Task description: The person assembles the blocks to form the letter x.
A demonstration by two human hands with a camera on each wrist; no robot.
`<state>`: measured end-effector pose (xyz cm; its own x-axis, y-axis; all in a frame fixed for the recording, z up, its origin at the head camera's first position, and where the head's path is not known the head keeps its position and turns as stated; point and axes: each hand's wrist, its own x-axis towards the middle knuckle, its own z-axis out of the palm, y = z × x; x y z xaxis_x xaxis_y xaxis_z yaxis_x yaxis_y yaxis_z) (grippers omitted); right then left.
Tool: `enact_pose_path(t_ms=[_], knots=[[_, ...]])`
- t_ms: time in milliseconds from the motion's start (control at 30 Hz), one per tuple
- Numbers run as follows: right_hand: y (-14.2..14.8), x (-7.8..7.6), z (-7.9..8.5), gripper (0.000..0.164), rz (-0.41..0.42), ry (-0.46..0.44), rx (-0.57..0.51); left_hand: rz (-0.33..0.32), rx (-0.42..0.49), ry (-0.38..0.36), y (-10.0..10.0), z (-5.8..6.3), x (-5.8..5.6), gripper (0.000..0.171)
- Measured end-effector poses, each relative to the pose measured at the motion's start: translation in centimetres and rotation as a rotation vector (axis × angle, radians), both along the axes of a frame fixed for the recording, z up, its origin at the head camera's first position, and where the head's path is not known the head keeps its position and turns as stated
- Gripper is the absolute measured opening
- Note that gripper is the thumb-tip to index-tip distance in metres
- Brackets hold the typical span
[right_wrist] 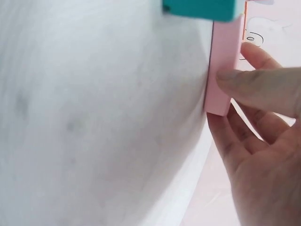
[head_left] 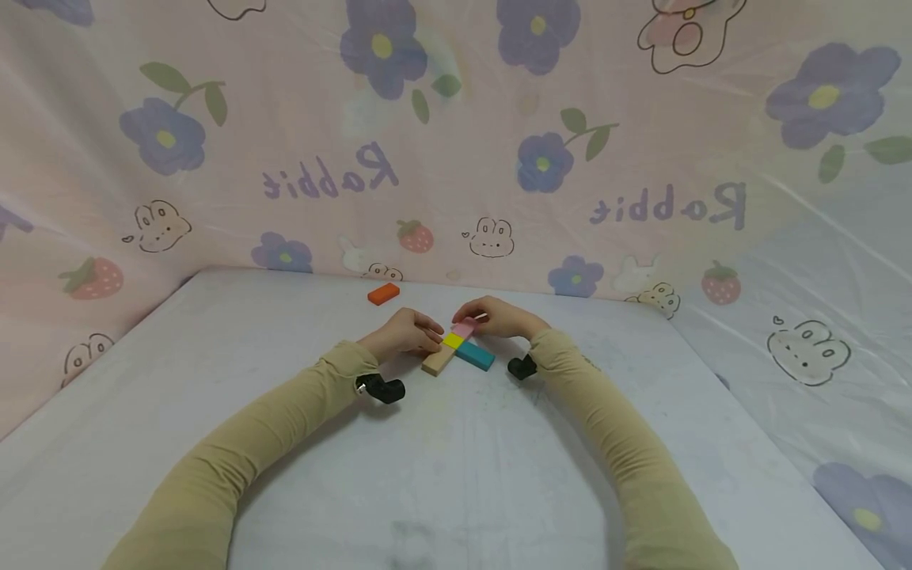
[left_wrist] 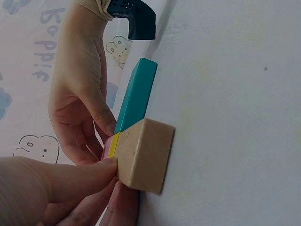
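Note:
A short row of blocks lies on the white table (head_left: 456,475): a tan wooden block (head_left: 437,361), a yellow block (head_left: 453,340) and a pink block (head_left: 465,326). A teal block (head_left: 475,355) lies at the row's right side. My left hand (head_left: 431,339) grips the tan block (left_wrist: 143,155) at its side, thumb and finger against it. My right hand (head_left: 476,320) pinches the pink block (right_wrist: 223,70), thumb on its face and fingers beneath. The teal block (left_wrist: 136,94) lies flat against the yellow block (left_wrist: 114,143).
An orange block (head_left: 383,294) lies alone farther back on the table. A plastic sheet printed with flowers and rabbits (head_left: 456,158) walls in the back and both sides. A black wrist camera (head_left: 385,389) sits on each sleeve.

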<state>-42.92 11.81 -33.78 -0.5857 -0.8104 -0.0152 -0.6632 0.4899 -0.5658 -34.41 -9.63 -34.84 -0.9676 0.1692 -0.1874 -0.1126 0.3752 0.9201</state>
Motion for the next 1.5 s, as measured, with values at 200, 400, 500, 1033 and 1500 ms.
enact_pose_path(t_ms=[200,400,500,1033,1500], knots=[[0.5,-0.3,0.2,0.035,0.013,-0.040,-0.042,0.003,0.000,-0.001,0.0,0.0,0.0,0.034],[1.5,-0.6,0.6,0.038,-0.041,-0.084,-0.125,0.001,0.014,-0.009,0.0,0.0,-0.1,0.034],[1.8,-0.5,0.8,0.039,-0.098,-0.109,-0.131,0.007,0.007,-0.007,0.0,0.0,-0.1,0.034],[2.0,-0.3,0.6,0.043,-0.344,-0.336,-0.153,0.000,0.004,0.009,0.0,-0.2,-0.1,0.033],[1.2,-0.3,-0.1,0.038,-0.367,-0.300,-0.107,0.001,0.008,0.001,0.0,-0.2,-0.1,0.032]])
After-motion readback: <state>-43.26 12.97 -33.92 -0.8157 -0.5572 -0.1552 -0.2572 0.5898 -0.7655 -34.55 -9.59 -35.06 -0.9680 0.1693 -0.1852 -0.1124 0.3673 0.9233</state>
